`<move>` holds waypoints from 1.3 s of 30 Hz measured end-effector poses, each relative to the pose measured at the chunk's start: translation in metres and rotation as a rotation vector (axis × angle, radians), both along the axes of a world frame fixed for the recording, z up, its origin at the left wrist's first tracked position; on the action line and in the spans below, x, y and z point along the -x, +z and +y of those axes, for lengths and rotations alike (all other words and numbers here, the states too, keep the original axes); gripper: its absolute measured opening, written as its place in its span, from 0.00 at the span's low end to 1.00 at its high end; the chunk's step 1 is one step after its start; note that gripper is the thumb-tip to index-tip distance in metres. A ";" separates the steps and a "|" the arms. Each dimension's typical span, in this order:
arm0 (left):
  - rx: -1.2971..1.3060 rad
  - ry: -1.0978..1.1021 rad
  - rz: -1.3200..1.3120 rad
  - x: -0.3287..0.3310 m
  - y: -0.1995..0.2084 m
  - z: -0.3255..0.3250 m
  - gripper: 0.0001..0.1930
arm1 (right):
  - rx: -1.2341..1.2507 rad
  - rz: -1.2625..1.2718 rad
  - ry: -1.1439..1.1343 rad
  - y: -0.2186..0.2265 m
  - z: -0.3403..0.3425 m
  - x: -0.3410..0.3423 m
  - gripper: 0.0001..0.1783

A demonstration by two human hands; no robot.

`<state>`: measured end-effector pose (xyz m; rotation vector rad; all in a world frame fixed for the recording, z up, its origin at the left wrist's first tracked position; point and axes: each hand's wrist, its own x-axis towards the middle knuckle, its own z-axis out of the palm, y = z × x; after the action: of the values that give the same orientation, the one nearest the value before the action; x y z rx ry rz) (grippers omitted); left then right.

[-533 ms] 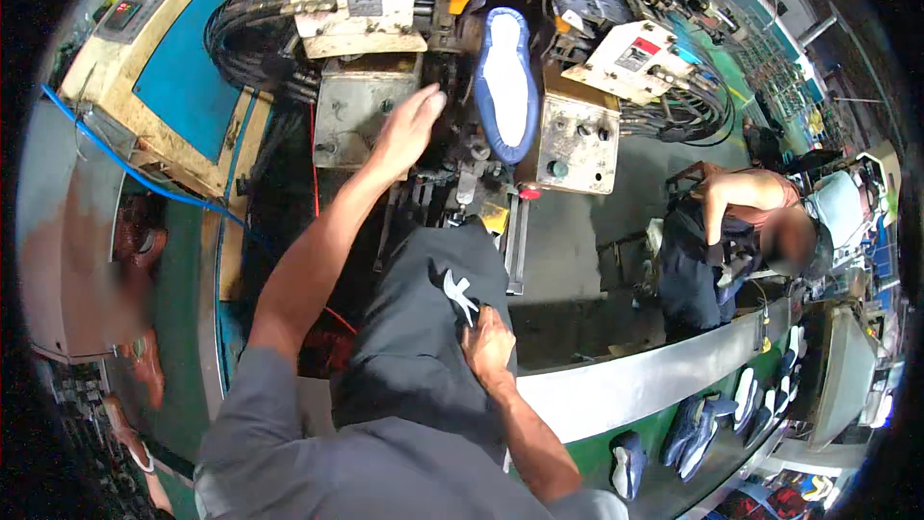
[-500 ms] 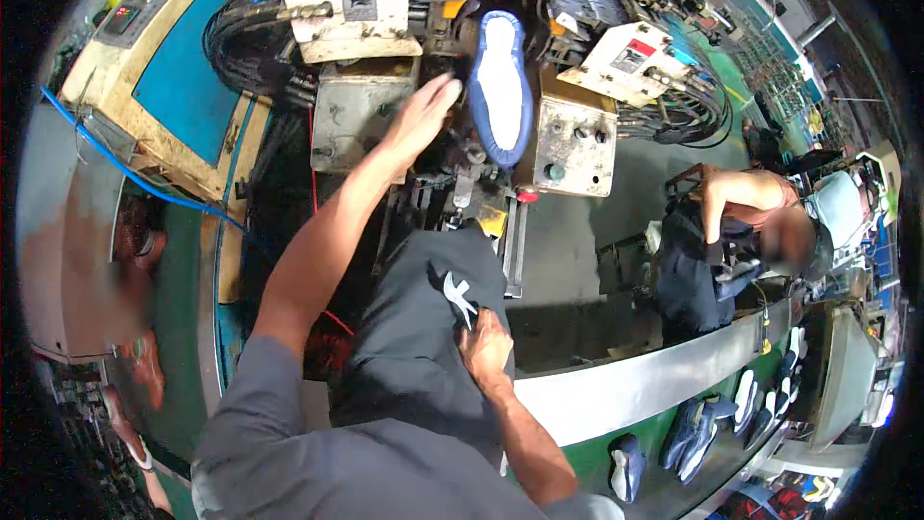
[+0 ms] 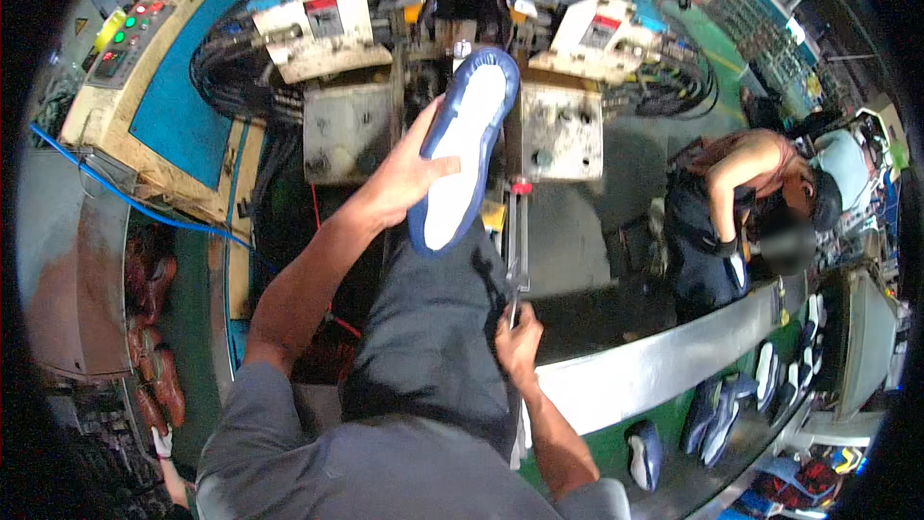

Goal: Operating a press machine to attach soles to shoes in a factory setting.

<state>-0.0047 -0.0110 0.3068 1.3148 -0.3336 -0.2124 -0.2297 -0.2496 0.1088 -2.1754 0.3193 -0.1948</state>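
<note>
Far machinery (image 3: 561, 140) no longer bears the blue shoe (image 3: 467, 159): the left hand (image 3: 409, 178) clasps it, freed; the right hand (image 3: 520, 342) grips a metal tool (image 3: 513, 306).

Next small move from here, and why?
Probably raise the right hand to bring its metal tool toward the rim of the blue shoe. The left hand already has a grip on the shoe with its white underside facing up, leaving the far rim exposed, while the tool sits lower and apart from it.
</note>
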 end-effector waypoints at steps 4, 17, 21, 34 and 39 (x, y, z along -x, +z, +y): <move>-0.116 -0.020 0.155 0.082 -0.059 -0.003 0.52 | 0.188 0.030 0.127 0.029 -0.032 -0.013 0.18; -0.308 0.037 0.481 0.183 -0.194 -0.001 0.56 | 0.716 0.259 0.522 0.004 0.008 -0.083 0.17; -0.003 0.058 0.589 0.210 -0.191 0.022 0.58 | 0.524 0.053 0.429 0.045 0.018 -0.091 0.17; 0.076 0.049 0.602 0.213 -0.202 0.023 0.58 | 0.053 -0.302 0.145 0.066 0.052 -0.136 0.13; 0.167 0.052 0.711 0.209 -0.204 0.032 0.57 | 0.740 0.278 0.591 0.041 0.029 -0.141 0.15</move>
<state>-0.2142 0.0212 0.1032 1.0051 0.2817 -0.5742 -0.0883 -0.2206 0.1496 -2.9212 -0.3090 0.3871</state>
